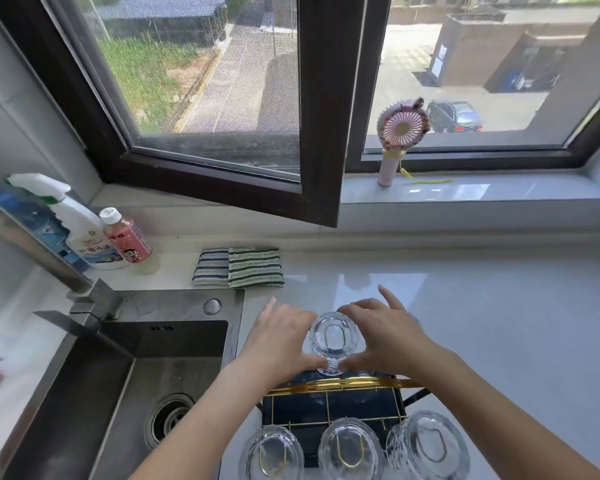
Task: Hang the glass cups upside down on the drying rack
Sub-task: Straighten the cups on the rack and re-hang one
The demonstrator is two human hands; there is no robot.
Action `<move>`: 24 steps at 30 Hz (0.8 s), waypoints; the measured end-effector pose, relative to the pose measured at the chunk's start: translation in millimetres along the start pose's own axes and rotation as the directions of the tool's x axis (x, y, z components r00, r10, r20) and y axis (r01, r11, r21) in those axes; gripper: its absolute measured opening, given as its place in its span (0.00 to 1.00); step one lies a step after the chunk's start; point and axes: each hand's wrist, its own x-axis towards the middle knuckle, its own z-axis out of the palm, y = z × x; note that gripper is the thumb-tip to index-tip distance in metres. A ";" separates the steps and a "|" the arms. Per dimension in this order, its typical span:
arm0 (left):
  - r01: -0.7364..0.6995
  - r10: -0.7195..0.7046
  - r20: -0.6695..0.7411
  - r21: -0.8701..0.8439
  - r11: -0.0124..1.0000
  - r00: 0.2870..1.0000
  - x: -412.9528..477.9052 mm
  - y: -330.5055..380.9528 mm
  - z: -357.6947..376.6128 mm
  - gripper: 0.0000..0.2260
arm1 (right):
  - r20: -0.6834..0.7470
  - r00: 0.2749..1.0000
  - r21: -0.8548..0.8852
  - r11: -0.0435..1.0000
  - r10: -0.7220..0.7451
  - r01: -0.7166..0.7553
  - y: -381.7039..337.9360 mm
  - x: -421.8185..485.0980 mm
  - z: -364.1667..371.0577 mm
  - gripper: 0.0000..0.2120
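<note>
A drying rack (333, 386) with gold wire prongs and a dark tray stands on the counter right of the sink. Three glass cups hang upside down on its near side: left (271, 455), middle (349, 450), right (428, 445). Another glass cup (333, 336) sits upside down over a gold prong on the far side. My left hand (281, 337) and my right hand (385, 336) cup it from both sides, thumbs touching near its rim, fingers spread.
A steel sink (125, 379) with a faucet (84, 299) lies to the left. A spray bottle (80, 230), a pink drink bottle (127, 239) and two striped cloths (238, 268) line the back. A pink hand fan (399, 140) stands on the windowsill.
</note>
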 end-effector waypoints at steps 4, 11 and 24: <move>-0.001 0.000 0.029 0.020 1.000 1.000 -1.9 1.0 -1.7 0.33 | 0.011 1.000 0.026 0.999 0.023 -0.023 3.6 -6.1 -3.4 0.47; -0.022 0.028 0.030 -0.176 0.984 0.999 -5.3 10.3 -8.3 0.42 | -0.025 0.939 0.573 0.775 0.342 -0.267 65.9 -56.5 -25.9 0.55; -0.101 0.116 0.182 -0.088 0.991 0.977 63.8 61.5 8.2 0.36 | 0.081 0.957 0.670 0.696 0.278 -0.258 72.2 -56.5 17.0 0.38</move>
